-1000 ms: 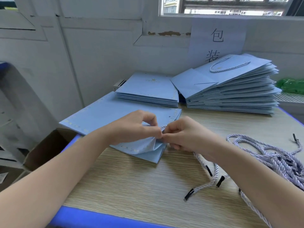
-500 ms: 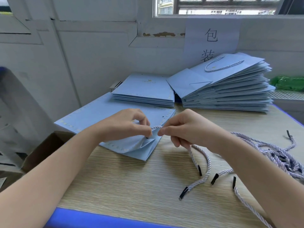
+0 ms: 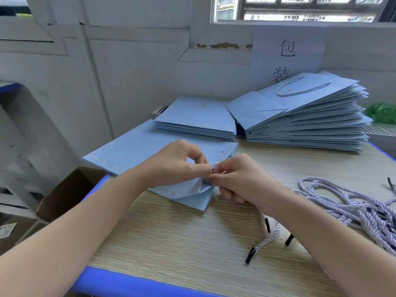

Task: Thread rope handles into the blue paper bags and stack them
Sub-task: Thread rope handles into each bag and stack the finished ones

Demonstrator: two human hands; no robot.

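A wood-grain bench with a blue edge stands against a white panelled wall, under a window at 1 o'clock. A paper sign with two printed characters hangs on the wall; its lower part is hidden behind a tall stack of bags at 1 o'clock, whose top bag carries a rope handle. A lower stack lies just beside it at 12 o'clock. A cardboard box sits off the bench's left edge at 9 o'clock, and something green at 2 o'clock is cut off by the frame.

The blue bag lies flat near the centre, its near corner lifted and creased where the hands meet. The left hand pinches this lifted paper, fingers curled. The right hand pinches a pale twisted rope right at the bag's edge; whether the rope tip is through a hole cannot be made out, since the fingers cover it. The rope trails under the right wrist to a black tip at 5 o'clock. A tangle of ropes lies at 3 o'clock, partly cut off by the frame.
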